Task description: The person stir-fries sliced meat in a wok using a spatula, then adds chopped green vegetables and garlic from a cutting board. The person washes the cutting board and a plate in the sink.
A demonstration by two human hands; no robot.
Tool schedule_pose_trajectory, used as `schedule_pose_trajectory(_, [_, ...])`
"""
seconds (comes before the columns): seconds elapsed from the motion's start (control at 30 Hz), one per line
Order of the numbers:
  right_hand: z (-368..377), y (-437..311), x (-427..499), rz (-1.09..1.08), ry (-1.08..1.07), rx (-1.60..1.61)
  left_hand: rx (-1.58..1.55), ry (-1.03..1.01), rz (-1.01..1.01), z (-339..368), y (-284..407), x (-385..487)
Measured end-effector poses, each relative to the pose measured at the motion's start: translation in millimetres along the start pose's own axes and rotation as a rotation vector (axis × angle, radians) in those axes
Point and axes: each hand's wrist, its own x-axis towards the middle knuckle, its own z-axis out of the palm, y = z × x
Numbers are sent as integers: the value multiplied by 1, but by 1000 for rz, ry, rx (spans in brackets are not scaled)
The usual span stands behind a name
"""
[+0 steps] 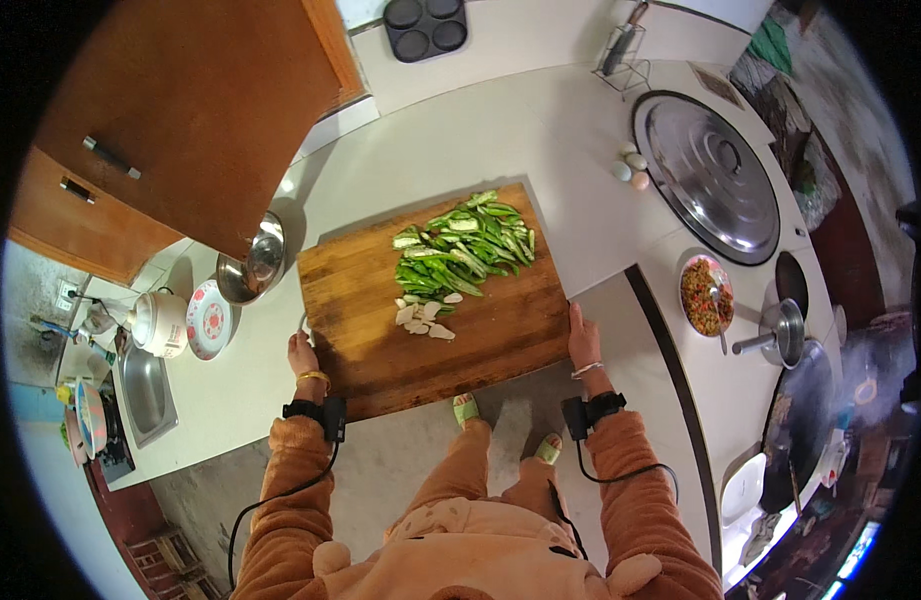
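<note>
A rectangular wooden cutting board (370,322) is held at its two short sides, partly over the counter and partly past its front edge. My left hand (303,356) grips the left side, and my right hand (584,337) grips the right side, thumb along the edge. Sliced green peppers (460,251) lie in a heap on the board's upper right part. Just below them is a small pile of sliced garlic (424,320). The fingers under the board are hidden.
At left stand a steel bowl (276,259), a floral plate (209,320), a small white cooker (160,324) and a sink (146,390). At right are eggs (636,161), a large lid (712,176), a bowl of chopped food (699,296), a saucepan (787,334) and a steaming wok (798,420).
</note>
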Motion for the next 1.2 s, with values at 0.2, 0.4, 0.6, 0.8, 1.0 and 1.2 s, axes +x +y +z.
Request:
schedule_pose_trajectory(0.2, [-79,-26,-71,18,5,208,-235,-73,-164,-44,52,-45])
schedule_pose_trajectory(0.4, [-182,-50,-177,21,97,222,-282,-462,-155,-73,141,-97])
schedule_pose_trajectory(0.6, [-187,-55,-238,2,145,171,-321,-735,-393,-45,177,-92])
schedule_pose_trajectory(0.8, [-145,-76,-283,120,413,245,-475,-1127,-317,-17,174,-42])
schedule_pose_trajectory(1.0, [-115,-50,-313,99,625,525,-471,-1081,-106,34,212,-39])
schedule_pose_trajectory(1.2, [-175,8,-312,278,778,570,-349,-1343,15,123,262,-127])
